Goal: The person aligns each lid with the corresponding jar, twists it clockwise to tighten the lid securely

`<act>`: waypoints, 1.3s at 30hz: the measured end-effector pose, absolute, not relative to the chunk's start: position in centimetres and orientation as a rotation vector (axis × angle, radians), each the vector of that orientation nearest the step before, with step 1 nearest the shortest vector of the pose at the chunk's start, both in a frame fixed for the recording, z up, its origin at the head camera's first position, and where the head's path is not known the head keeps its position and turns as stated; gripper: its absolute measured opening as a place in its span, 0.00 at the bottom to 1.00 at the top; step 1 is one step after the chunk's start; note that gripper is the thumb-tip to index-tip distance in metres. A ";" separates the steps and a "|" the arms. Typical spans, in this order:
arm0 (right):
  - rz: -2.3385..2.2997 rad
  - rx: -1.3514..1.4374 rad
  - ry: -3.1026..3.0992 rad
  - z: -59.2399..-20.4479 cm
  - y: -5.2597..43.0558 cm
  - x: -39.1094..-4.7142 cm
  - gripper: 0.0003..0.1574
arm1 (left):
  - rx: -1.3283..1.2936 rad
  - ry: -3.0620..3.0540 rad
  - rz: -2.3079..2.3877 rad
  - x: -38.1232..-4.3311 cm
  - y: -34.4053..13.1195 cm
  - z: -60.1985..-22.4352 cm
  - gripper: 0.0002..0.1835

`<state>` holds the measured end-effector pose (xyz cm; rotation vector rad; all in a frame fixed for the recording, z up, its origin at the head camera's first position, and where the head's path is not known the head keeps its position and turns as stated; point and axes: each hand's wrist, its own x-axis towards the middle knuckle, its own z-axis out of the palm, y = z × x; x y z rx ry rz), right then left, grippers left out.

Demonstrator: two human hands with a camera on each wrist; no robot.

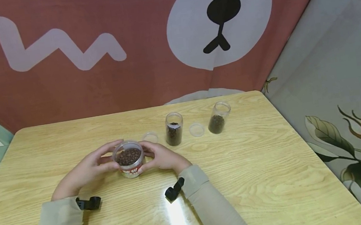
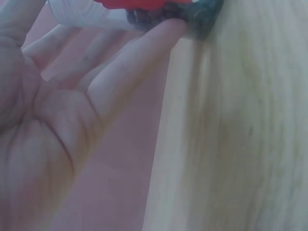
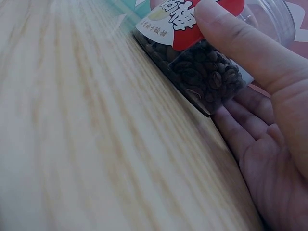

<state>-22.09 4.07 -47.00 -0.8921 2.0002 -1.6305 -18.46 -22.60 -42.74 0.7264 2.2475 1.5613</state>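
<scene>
A short clear plastic jar with a red and white label stands upright between the two hands, its top uncovered. Dark brown coffee beans fill much of it. From the left side, the left hand holds the jar with fingers and thumb spread around its wall. The right hand grips the opposite side; in the right wrist view its thumb presses on the label, and the jar's base is close to the wood. The left wrist view catches only part of the jar, at its top edge.
Behind the right hand stands a taller clear jar of dark beans, uncovered. Another such jar is farther right. One clear round lid lies between them; a second lid lies just behind the right hand. A printed cloth hangs behind the table.
</scene>
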 end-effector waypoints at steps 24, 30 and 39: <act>-1.660 -0.906 1.957 -47.2 4.0 -22.1 0.51 | 0.660 2.374 1.486 -18.0 -21.6 -42.0 0.39; -1.657 -0.910 1.966 -47.3 3.9 -22.2 0.51 | 0.716 2.401 1.475 -18.3 -21.8 -42.4 0.37; -1.660 -0.907 1.971 -47.1 4.1 -22.1 0.50 | 0.748 2.318 1.492 -18.5 -22.3 -42.5 0.38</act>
